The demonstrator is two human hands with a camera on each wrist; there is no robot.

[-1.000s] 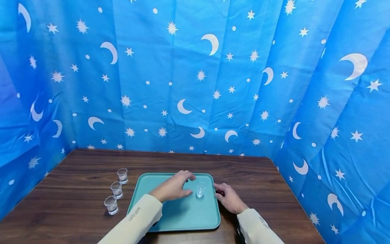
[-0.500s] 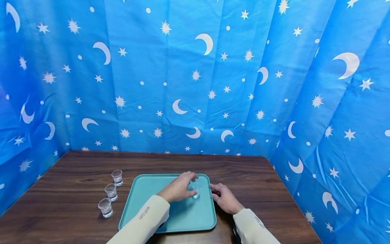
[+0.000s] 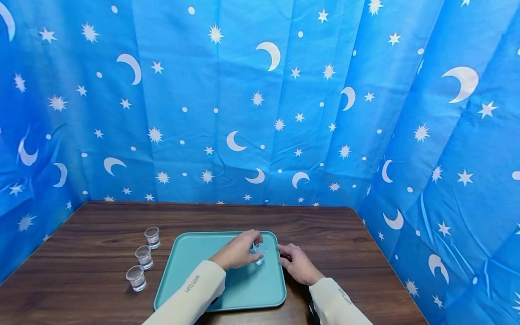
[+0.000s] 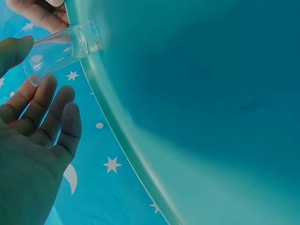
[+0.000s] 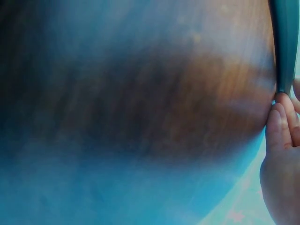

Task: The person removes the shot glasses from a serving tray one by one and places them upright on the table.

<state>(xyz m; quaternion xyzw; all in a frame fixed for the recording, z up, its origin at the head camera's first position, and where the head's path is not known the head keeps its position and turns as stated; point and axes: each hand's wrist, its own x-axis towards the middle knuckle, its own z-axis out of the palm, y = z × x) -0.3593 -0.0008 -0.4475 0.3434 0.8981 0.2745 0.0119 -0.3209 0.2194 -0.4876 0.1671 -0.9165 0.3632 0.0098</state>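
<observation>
A small clear shot glass point(image 3: 259, 258) stands on the right part of the teal tray point(image 3: 191, 253). My left hand point(image 3: 240, 249) reaches over the tray and holds this glass near its rim. In the left wrist view, the thumb lies on one side of the shot glass point(image 4: 58, 51) and the fingertips point(image 4: 46, 83) on the other; the remaining fingers are loosely bent. Beside the tray, my right hand point(image 3: 299, 265) rests on the table, fingertips against the tray's right edge. The right wrist view shows fairly straight fingers point(image 5: 277, 119) touching the tray's rim point(image 5: 284, 56).
Left of the tray, three more shot glasses stand in a slanting row: a far one point(image 3: 152, 237), a middle one point(image 3: 144, 257) and a near one point(image 3: 136, 277). All are on the dark wooden table point(image 3: 337, 239). A blue star-and-moon curtain point(image 3: 195, 113) hangs behind and beside it.
My left hand has moved right to the shot glass and closed its thumb and fingers about it. The right hand stays at the tray edge. The head view has turned slightly right.
</observation>
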